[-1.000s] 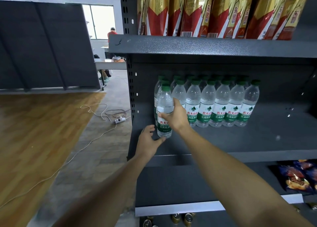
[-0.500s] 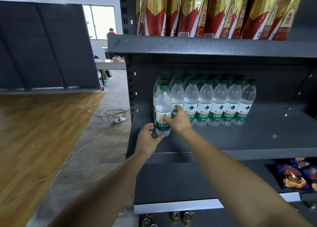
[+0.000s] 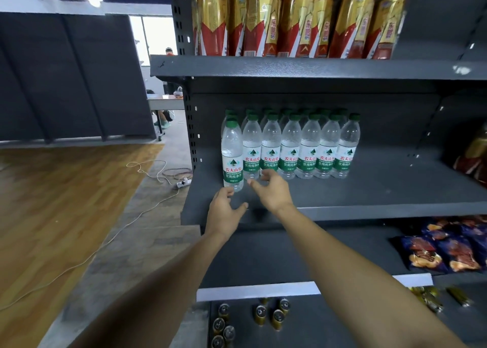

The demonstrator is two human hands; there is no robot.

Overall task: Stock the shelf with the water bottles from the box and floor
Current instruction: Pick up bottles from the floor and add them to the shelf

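Several clear water bottles [image 3: 290, 150] with green caps and green labels stand in rows on the dark grey middle shelf [image 3: 369, 189]. One bottle [image 3: 232, 158] stands at the left front of the group, upright and free. My left hand [image 3: 224, 210] hovers just below its base with loose fingers, holding nothing. My right hand [image 3: 271, 189] is a little to the right of that bottle, fingers spread and empty. The box and any bottles on the floor are out of view.
Tall red-and-gold bottles [image 3: 290, 18] fill the shelf above. Snack bags [image 3: 442, 253] lie on the shelf below, and cans [image 3: 263, 316] stand on the lowest one. A cable and power strip [image 3: 181, 183] lie on the floor at left. A person sits at a far table [image 3: 164, 100].
My right hand has let go of the front left bottle and drawn back. My left hand has also pulled back slightly from the bottle's base. The bottle stays standing.
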